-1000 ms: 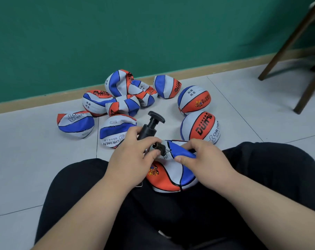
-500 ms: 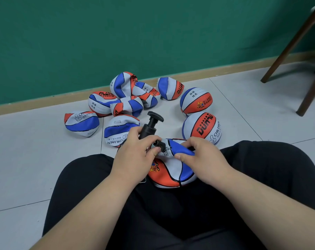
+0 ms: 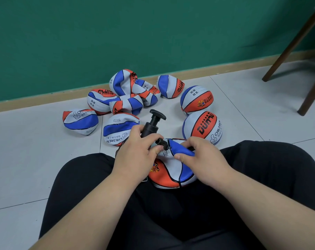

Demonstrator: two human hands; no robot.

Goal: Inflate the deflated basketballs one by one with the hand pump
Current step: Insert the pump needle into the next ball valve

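Your left hand (image 3: 135, 154) clasps the pump (image 3: 151, 127), your right hand (image 3: 202, 156) pinches the limp basketball (image 3: 169, 175): twist either and the nozzle (image 3: 161, 143) may pop loose.

black hand pump (image 3: 151, 124), handle up, nozzle against crumpled orange-blue-white basketball (image 3: 168, 175) on lap (image 3: 261, 170)

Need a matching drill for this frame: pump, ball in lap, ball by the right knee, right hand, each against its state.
1. hand pump
2. lap ball
3. ball by right knee
4. right hand

a. round, untouched
b. pinches a blue panel
c. gripped by left hand
d. crumpled, sagging

Pairs: 1-c, 2-d, 3-a, 4-b
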